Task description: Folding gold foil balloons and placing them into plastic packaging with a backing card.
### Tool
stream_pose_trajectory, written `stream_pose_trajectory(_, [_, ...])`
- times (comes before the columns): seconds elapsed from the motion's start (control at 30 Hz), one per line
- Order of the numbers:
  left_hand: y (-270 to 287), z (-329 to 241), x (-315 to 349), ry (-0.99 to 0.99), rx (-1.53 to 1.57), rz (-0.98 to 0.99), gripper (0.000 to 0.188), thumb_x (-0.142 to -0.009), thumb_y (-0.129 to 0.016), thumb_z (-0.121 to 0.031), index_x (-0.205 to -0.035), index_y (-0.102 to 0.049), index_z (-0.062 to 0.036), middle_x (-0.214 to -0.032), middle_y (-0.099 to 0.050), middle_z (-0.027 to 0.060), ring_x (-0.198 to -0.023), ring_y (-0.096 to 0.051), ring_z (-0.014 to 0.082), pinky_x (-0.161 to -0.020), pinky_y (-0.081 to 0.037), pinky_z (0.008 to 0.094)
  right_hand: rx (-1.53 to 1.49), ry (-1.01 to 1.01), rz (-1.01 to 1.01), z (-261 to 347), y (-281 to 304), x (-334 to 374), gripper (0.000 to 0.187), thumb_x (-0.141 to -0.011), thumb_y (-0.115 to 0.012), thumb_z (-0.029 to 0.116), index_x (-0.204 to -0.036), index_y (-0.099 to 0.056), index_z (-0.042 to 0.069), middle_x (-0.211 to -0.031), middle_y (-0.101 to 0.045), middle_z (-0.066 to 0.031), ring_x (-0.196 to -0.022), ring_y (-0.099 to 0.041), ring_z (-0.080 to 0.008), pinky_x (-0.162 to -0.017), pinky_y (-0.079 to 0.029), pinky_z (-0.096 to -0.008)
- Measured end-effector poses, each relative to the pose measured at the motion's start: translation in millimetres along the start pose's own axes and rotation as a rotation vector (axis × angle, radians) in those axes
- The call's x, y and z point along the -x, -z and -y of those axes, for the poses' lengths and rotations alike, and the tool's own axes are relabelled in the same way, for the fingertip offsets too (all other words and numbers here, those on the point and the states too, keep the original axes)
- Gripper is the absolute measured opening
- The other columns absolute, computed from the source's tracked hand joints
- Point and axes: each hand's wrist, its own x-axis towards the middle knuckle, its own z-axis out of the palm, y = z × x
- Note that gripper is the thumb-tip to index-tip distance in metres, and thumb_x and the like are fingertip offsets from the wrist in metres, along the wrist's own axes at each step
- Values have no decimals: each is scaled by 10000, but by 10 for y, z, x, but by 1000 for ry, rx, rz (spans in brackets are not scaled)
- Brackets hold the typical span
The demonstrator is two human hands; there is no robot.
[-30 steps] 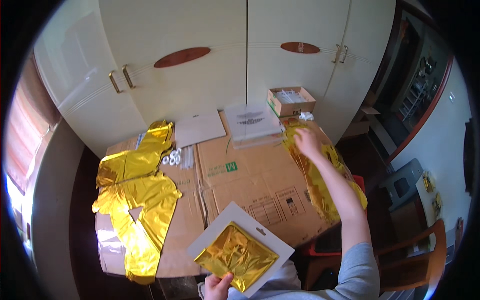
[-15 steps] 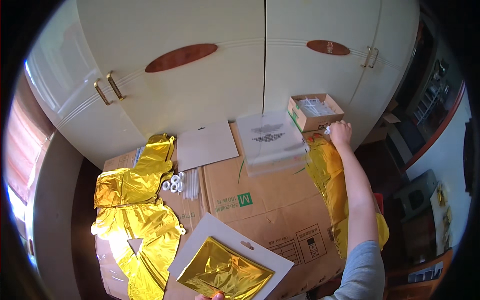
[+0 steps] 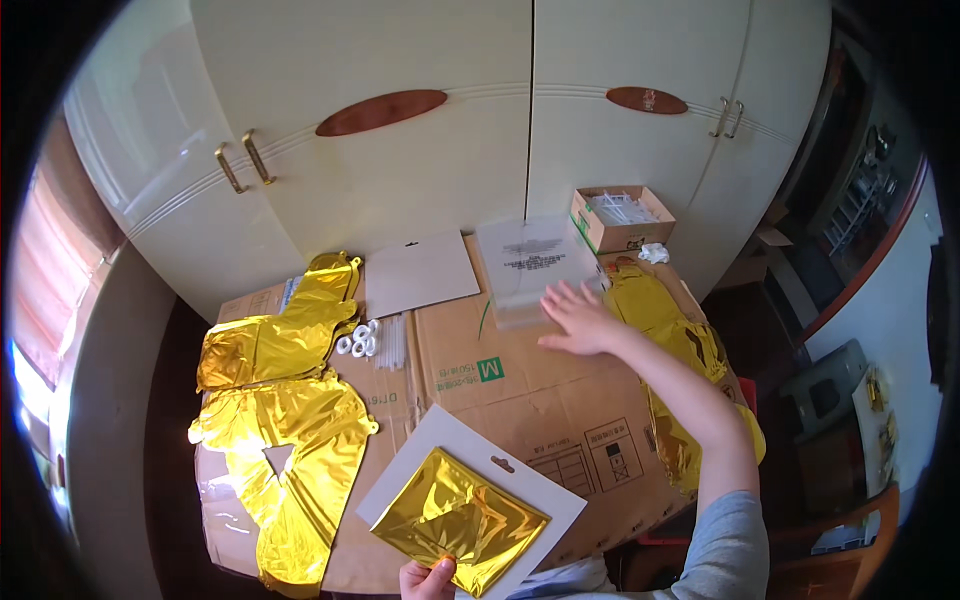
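Note:
At the near edge, my left hand pinches a white backing card with a hang hole, its thumb pressing a folded gold foil balloon flat against it. My right hand is empty with its fingers spread, at the near right corner of a stack of clear plastic bags; I cannot tell whether it touches them. Beyond it, a crumpled white wad rests beside a small carton of white straws.
Flat gold foil balloons cover the left side, and more gold foil lies on the right. White ribbon rolls, clear sticks and a stack of cards sit mid-left. A cabinet stands behind the cardboard-covered table.
My right hand has let go of the white wad beside the carton and moved left and nearer, opening over the bags. The left hand still holds the card and folded balloon.

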Motion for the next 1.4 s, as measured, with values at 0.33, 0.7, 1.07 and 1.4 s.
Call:
stream_pose_trajectory(0.33, [502, 385, 420, -86, 197, 132, 177, -913, -600, -12, -1082, -623, 35, -1077, -675, 127, -984, -654, 212, -890, -518, 369, 53, 38, -92, 1413, -157, 1336, 872, -900, -465, 625, -1429, -338, -57, -1506, -332, -214, -1403, -299, -358, -1137, -253, -507])
stream_pose_trajectory(0.7, [744, 678, 673, 22, 113, 115, 155, -950, -571, -47, -1088, -599, 19, -979, -668, 92, -789, -655, 161, -697, -545, 309, -144, 110, -368, 2211, -231, 2236, 466, -852, -659, 308, -1198, -616, -1, -1293, -575, -148, -964, -560, -289, -867, -489, -386])
stream_pose_trajectory(1.07, [747, 730, 836, 147, 29, 261, 208, -959, -582, -90, -1142, -605, 5, -1071, -676, 98, -902, -673, 183, -784, -565, 352, -64, 191, -461, 2042, -285, 2084, 224, -750, -694, 180, -919, -658, 38, -972, -637, -66, -901, -609, -225, -796, -542, -333])
stream_pose_trajectory(1.4, [589, 677, 898, 211, 31, 260, 197, -957, -574, -72, -1134, -609, 7, -1067, -675, 110, -907, -667, 179, -771, -550, 314, -42, 249, -521, 2101, -142, 2113, 170, -765, -652, 127, -898, -668, 22, -851, -612, -42, -812, -613, -165, -674, -556, -282])
